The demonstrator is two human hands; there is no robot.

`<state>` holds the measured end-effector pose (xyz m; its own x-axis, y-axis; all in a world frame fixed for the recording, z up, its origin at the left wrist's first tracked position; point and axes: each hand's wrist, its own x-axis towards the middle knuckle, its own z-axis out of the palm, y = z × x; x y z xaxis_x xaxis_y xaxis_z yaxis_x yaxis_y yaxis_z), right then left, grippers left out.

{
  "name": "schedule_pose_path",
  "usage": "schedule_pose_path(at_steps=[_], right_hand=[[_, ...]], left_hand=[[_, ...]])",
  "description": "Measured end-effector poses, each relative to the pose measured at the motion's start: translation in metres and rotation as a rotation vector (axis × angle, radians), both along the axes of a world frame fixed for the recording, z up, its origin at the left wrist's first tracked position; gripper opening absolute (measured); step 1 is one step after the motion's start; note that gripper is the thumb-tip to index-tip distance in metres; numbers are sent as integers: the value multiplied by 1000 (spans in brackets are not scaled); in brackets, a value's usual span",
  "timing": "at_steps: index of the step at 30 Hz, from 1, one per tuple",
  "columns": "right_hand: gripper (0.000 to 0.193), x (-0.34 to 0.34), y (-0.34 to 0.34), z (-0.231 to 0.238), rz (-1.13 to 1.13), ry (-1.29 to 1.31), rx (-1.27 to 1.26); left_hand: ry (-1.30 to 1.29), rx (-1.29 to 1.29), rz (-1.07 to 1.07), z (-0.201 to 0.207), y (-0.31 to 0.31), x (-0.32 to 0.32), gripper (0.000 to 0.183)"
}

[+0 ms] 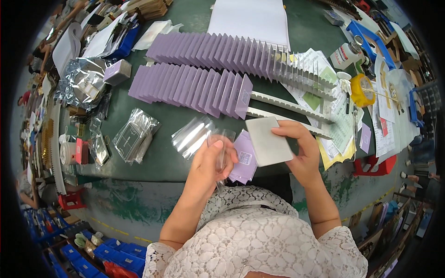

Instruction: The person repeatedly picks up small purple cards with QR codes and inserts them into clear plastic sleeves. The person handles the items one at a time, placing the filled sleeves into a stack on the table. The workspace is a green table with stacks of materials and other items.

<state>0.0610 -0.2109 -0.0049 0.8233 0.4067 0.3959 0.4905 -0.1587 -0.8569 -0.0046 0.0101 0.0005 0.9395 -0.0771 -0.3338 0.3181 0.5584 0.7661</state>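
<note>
Easiest way to place stuff here is off the rack [293, 107], the notched metal rails with rows of purple cards [185, 90] standing in them. On its near side, the right hand [307, 155] has a pale card [269, 142] pinched by the edge, face tipped up; might be a thin stack, can't really tell. The left hand [206, 160], also on the near side but further left, has clear film [223, 162] bunched between thumb and fingers. More film [192, 138] sits just beyond that hand, and a loose purple pile [244, 157] lies between the two hands. My read: this is a handling step, with card and film each held but well apart, and bringing them together would call for a flat card and a lighter grip on that floppy plastic. As for containers, left of the rack there's a clear bag [134, 135] with dark flat pieces inside, and further left a silvery bag [83, 83] whose contents I can't make out. Beyond the rack's right end there's a blue tray [366, 44] with small odds and ends, plus a white bottle [345, 56], no idea what's in it.
</note>
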Motion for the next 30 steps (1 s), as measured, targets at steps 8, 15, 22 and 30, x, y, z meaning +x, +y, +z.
schedule_pose_path(at_steps=[8,15,22,30], right_hand=[[18,-12,9,13,-57,381,361],[16,-17,18,25,-61,429,381],[16,-19,30,29,19,364,379],[19,-19,24,18,-25,435,187]], left_hand=[[-50,418,97,-12,14,20,14],[-58,293,-2,0,9,10,14],[-84,195,-23,-4,1,3,13],[-22,185,-72,2,-2,0,25]])
